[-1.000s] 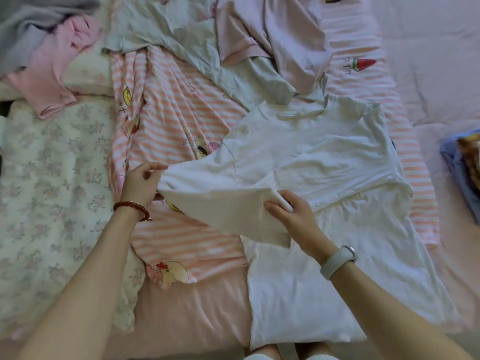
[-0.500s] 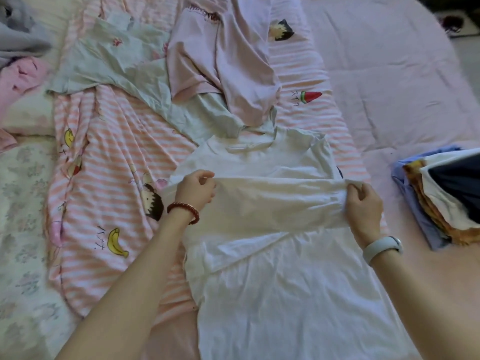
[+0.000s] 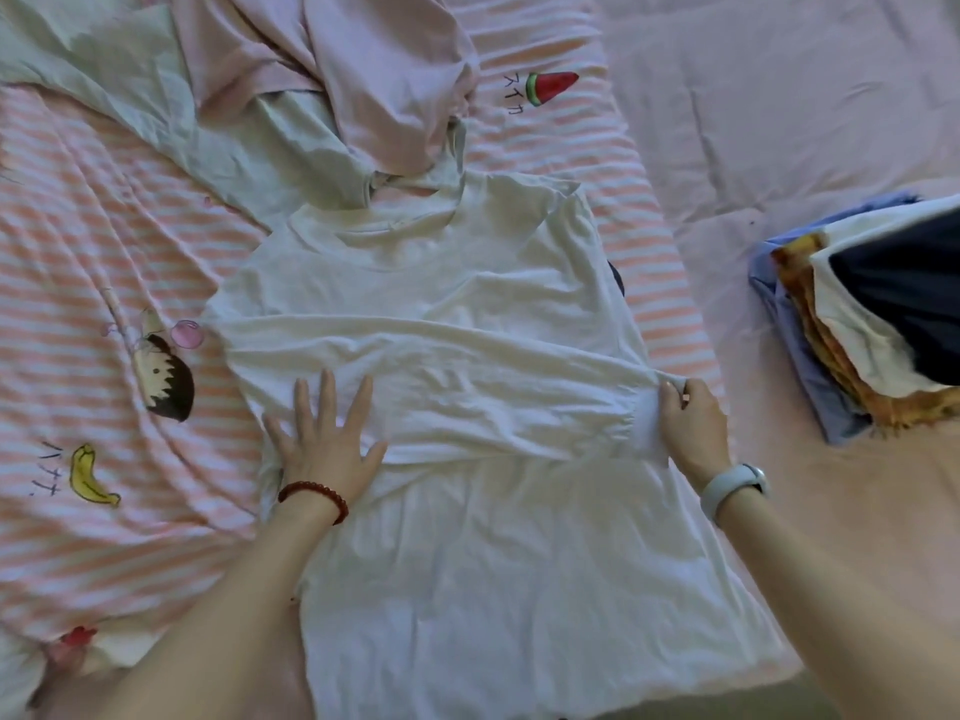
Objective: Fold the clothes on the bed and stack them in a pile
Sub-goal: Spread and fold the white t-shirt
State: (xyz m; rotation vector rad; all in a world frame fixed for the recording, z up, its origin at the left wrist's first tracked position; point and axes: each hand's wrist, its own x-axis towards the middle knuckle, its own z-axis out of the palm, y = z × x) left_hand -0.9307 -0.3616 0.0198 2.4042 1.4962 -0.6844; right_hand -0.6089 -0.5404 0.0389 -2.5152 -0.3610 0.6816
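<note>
The white T-shirt is laid flat at the centre of the bed, collar towards 12 o'clock and hem towards 6 o'clock, and a sleeve band has now been drawn straight across its chest from 9 o'clock to 3 o'clock; the left hand, half a second ago curled round the cloth, is now spread flat with straight fingers and is pressed on the band's 9 o'clock end, while the right hand is kept pinched on the band's 3 o'clock end at the shirt's edge; this is judged to mean that the sleeve fold is set and is being smoothed, so that the body can next be folded hem to collar; compared with a second ago, when the cloth was held lifted and bunched between both hands over the striped sheet, the shirt is now squared and lying down; the folded pile is seen at 3 o'clock, well apart from the shirt; the pale green garment and the lilac garment are left unfolded at 11 to 12 o'clock, the green one touching the collar; much of the task is judged to be left.
</note>
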